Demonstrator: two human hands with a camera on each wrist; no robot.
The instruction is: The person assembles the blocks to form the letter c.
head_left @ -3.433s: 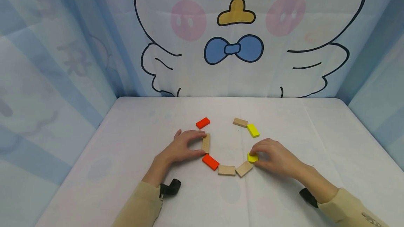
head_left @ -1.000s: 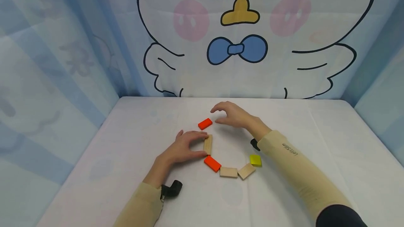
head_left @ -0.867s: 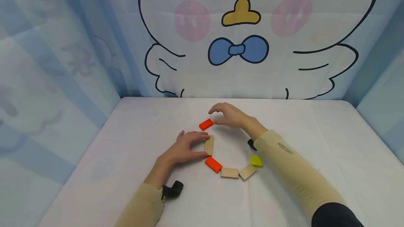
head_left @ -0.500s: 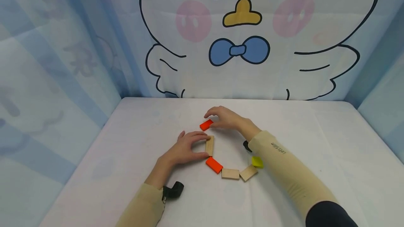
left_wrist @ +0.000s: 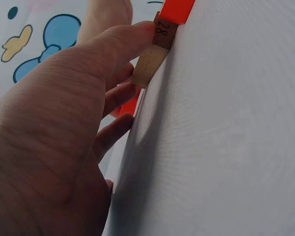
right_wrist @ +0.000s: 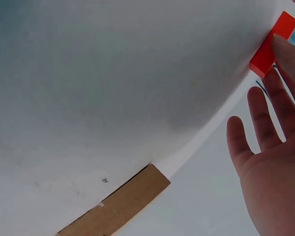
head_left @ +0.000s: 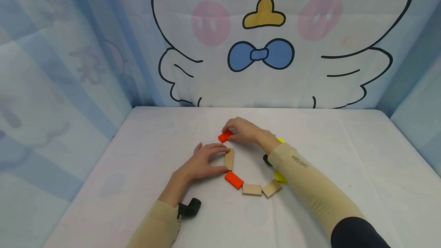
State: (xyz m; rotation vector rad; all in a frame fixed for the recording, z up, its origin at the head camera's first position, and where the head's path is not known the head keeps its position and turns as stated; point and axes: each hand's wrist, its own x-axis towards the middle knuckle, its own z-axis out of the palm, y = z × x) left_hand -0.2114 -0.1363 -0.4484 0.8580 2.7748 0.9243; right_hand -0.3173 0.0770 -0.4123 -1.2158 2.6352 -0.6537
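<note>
My left hand [head_left: 202,162] pinches a plain wooden block [head_left: 229,159] at its two ends, thumb at the near end and fingers at the far one. In the left wrist view the thumb lies on a wooden end face [left_wrist: 164,28] marked with a handwritten 28. My right hand [head_left: 244,130] pinches a red block [head_left: 225,136] at the far end of the arc, seen also as a red block [right_wrist: 274,46] in the right wrist view. A second red block [head_left: 234,180] lies against the near end of the wooden one.
From there the arc runs on through two wooden blocks, one flat [head_left: 252,190] and one slanted [head_left: 271,188], to a yellow block [head_left: 280,177] partly under my right sleeve [head_left: 306,179]. Another yellow block [head_left: 280,140] peeks out behind that arm. A printed curtain stands behind the white-covered table [head_left: 165,125].
My right hand has let go of the near yellow block, crossed to the far left and taken hold of the far red block. The left hand keeps its pinch on the wooden block.
</note>
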